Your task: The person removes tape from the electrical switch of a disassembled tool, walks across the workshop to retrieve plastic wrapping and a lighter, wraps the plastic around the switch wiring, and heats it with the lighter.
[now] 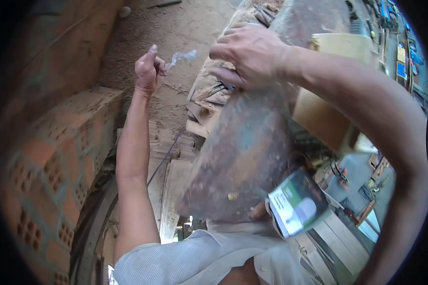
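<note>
My left hand (148, 70) is raised past the left side of the workbench, thumb up and fingers curled. A crumpled strip of clear plastic film (183, 57) trails from its fingertips. Over the bench's left edge reaches my right hand (249, 52), slightly blurred, with thumb and fingers apart and bent downward. It is just above several dark slim tools (218, 92) lying among wood shavings; I see nothing in its grasp. The worn, stained bench top (242, 156) stretches between my arms toward my body.
A printed box (297, 204) in green, white and dark sits near my body. Below my right forearm is a yellowish wooden block (325, 114). A hollow-brick wall (57, 175) runs along the left. Dusty floor (176, 28) and wood offcuts (199, 121) lie beside the bench.
</note>
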Available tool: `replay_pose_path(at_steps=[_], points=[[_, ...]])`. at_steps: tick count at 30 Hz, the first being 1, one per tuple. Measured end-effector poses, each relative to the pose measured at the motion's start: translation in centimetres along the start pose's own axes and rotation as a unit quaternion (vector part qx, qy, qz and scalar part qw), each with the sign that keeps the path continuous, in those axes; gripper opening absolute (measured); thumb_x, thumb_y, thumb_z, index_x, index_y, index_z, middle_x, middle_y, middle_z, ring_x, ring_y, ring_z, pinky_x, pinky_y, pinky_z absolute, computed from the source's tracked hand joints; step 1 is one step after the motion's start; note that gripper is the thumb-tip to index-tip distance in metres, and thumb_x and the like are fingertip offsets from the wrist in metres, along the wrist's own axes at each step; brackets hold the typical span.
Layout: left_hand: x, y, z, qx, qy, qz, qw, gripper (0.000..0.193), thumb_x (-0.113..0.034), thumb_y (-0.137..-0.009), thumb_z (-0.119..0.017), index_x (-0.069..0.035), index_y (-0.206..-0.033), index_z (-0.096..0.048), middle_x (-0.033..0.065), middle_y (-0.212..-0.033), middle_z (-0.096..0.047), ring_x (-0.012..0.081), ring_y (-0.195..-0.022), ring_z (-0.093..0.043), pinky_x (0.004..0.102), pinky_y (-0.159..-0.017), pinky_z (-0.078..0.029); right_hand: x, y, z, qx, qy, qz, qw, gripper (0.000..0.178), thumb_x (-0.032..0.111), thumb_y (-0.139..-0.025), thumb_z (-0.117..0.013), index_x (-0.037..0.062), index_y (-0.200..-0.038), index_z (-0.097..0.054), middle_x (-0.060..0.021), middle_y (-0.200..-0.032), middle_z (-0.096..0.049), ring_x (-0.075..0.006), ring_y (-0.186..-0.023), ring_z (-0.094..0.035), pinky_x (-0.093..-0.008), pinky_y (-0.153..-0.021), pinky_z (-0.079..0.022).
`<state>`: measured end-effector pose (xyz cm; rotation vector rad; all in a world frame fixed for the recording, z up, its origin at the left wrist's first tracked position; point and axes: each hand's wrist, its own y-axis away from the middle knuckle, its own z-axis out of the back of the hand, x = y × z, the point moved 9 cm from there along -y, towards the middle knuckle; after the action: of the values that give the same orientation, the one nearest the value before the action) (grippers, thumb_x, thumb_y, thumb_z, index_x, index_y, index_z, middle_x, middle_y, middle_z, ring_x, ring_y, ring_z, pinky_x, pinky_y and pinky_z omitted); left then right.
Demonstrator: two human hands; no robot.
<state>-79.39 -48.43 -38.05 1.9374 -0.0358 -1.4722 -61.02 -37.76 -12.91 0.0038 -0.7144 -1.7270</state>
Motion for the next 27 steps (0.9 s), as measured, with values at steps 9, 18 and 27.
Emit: replay_pose_path(at_steps=[9,18,27], points=[[-32.6,29.6,-10.1,0.269,0.295,-0.151,0.904,0.058,-0.052,-0.117,-0.035,-0.016,-0.094,-0.073,0.0054,-0.053,-0.045,0.0183,-0.050,-0.040,0.0345,-0.053,-0.039,17.7,7.1,11.8,-0.152,-0.180,0.042,0.971,0.044,0.033,-0.087,-0.083,0.0067,-0.119,-0.068,-0.0209,-0.123,-0.070,-0.0423,-0.119,-0.068,-0.0522,-0.098,-0.055],[-40.8,58.0,-13.3,-0.009,0.385,-0.289,0.877,0.040,-0.035,-0.113,-0.058,-0.015,-0.078,-0.054,-0.0018,-0.055,-0.039,0.0135,-0.053,-0.030,0.0329,-0.055,-0.030,27.0,50.7,9.5,-0.247,-0.468,0.105,0.842,0.026,0.023,-0.106,-0.062,0.0005,-0.101,-0.072,-0.0226,-0.084,-0.069,-0.0365,-0.074,-0.068,-0.0441,-0.070,-0.053],[-9.0,75.7,-50.4,0.102,0.183,0.045,0.977,0.031,-0.034,-0.106,-0.060,-0.004,-0.110,-0.068,0.0168,-0.107,-0.075,0.0264,-0.092,-0.074,0.0374,-0.070,-0.059,18.6,88.0,-22.3,-0.391,-0.621,-0.254,0.630,0.029,0.029,-0.111,-0.060,0.0025,-0.109,-0.073,-0.0137,-0.077,-0.072,-0.0214,-0.073,-0.070,-0.0404,-0.069,-0.056]])
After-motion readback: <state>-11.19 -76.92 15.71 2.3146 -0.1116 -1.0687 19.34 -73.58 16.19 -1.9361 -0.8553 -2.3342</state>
